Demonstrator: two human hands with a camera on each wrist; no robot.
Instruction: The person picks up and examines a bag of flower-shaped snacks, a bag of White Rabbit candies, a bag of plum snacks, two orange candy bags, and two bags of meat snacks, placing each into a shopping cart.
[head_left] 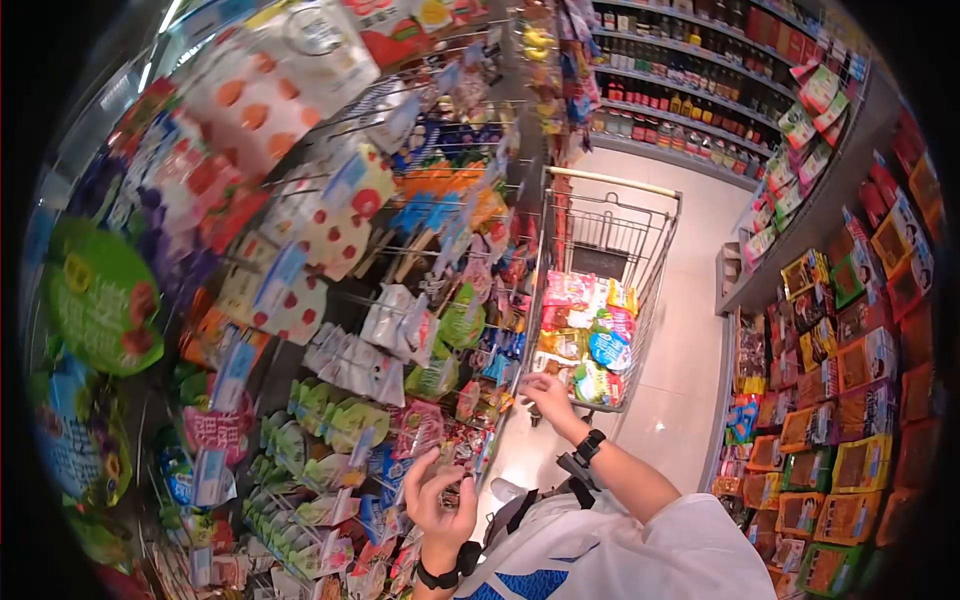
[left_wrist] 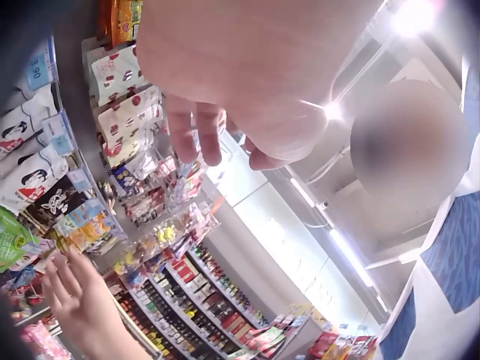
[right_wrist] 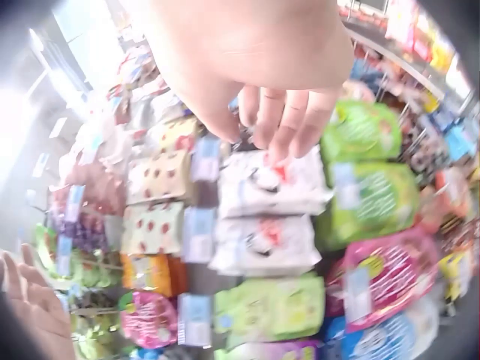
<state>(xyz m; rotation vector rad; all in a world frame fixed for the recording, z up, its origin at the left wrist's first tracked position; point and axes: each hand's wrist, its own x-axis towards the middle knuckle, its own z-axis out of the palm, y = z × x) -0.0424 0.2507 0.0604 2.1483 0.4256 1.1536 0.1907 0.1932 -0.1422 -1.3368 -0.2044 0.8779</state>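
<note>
My left hand is raised in front of the hanging snack rack with its fingers loosely bent and nothing in them. Farther forward, my right hand is held out between the rack and the shopping cart, also holding nothing. White snack bags with a red and black print hang beyond the right fingers, which overlap them in the right wrist view. Green bags and pink bags hang beside these. Colourful snack packs lie in the near end of the cart.
Bagged sweets on hooks with price tags fill the left side, including a round green bag close by. On the right stands a shelf of packaged snacks. Bottle shelves close off the far end. Pale floor runs along the cart's right side.
</note>
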